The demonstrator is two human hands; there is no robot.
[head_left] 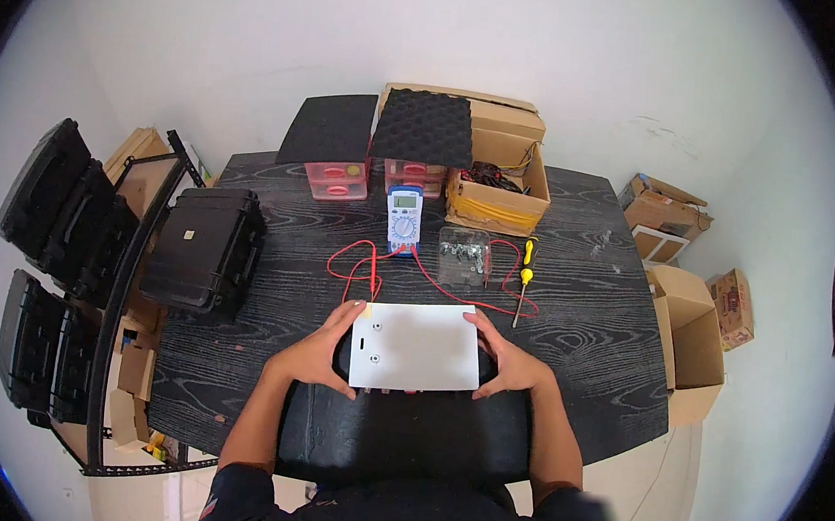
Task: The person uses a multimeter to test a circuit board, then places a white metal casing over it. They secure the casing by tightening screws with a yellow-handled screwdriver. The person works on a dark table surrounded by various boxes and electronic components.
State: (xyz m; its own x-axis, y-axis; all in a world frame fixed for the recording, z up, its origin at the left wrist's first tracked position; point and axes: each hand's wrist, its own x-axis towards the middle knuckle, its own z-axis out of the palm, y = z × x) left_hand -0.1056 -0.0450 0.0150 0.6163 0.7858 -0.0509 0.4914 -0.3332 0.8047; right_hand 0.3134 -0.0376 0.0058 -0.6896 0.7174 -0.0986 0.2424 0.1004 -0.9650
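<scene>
Between my two hands is a white rectangular box-like panel (421, 348), with a small dark slot and two round fittings near its left end. My left hand (319, 350) grips the left edge, thumb low and fingers at the upper corner. At the opposite edge my right hand (507, 359) holds it the same way. Beyond the panel a blue and white multimeter (404, 223) faces me, and its red test leads (454, 297) trail over the table. To its right sits a clear plastic tray (465, 235) of small metal parts, beside a yellow-handled screwdriver (525, 280).
The dark wood-grain table (585, 350) carries a black hard case (205, 246) at left. Red drawer boxes (338, 182) under black foam and a cardboard box (499, 208) with cables stand at the back. Open cartons (692, 343) are at right. A black padded surface (405, 439) lies nearest me.
</scene>
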